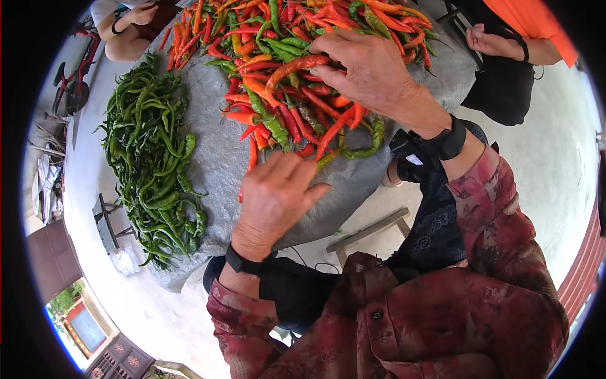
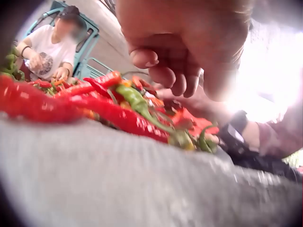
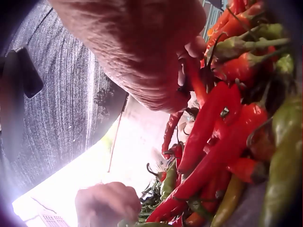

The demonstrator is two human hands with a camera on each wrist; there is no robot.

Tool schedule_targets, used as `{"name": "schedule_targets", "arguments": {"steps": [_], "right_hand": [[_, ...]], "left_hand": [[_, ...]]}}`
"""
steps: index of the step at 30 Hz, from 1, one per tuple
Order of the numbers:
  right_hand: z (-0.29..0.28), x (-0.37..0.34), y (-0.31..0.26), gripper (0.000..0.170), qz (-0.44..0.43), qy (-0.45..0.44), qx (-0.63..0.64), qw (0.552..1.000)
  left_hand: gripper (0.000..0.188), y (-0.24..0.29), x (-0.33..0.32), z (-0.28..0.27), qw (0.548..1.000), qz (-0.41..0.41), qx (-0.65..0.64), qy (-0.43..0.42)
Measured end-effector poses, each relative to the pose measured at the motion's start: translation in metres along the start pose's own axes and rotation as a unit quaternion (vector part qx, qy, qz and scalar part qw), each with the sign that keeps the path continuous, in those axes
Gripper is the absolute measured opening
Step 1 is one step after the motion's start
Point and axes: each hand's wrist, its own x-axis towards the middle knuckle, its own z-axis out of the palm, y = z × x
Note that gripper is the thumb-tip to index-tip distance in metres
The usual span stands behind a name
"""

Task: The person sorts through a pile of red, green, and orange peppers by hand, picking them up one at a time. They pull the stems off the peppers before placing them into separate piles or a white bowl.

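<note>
A heap of red, orange and green chili peppers (image 1: 334, 134) covers the far part of a grey sheet (image 1: 218, 158). Over its near right side, my right hand (image 1: 379, 72) pinches a curved orange-red chili pepper (image 1: 284, 71) between thumb and forefinger. The right wrist view has an orange-red pepper (image 3: 194, 78) at the fingertips, partly hidden behind the hand. My left hand (image 1: 274, 199) hovers at the heap's near edge, its fingers loosely bent. From the left wrist, those fingers (image 2: 163, 75) hang above the peppers with nothing between them.
A long pile of green chili peppers (image 1: 151, 158) lies on the left of the sheet. One person (image 1: 126, 31) sits at the far left, another in orange (image 1: 536, 28) at the far right. A wooden stool (image 1: 366, 235) stands below the sheet's near edge.
</note>
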Motion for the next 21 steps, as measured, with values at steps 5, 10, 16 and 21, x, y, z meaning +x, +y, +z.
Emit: {"name": "schedule_targets", "arguments": {"steps": [5,10,16,21], "right_hand": [[-0.010,-0.001,-0.018,0.022,-0.127,0.063,0.105,0.984],[-0.002,-0.027,-0.044,0.018,-0.186,-0.119,0.192,0.956],[0.009,-0.028,-0.029,0.018,-0.166,-0.167,0.112,0.965],[0.009,-0.017,-0.022,0.009,-0.119,-0.139,0.065,0.981]], "left_hand": [[0.029,0.003,-0.008,0.022,0.998,0.004,0.050,0.035],[0.021,0.001,-0.008,0.019,0.995,0.027,0.091,0.018],[0.020,0.004,-0.002,-0.006,0.999,-0.001,-0.037,-0.012],[0.021,-0.018,-0.018,-0.026,0.945,-0.156,-0.283,0.058]]}}
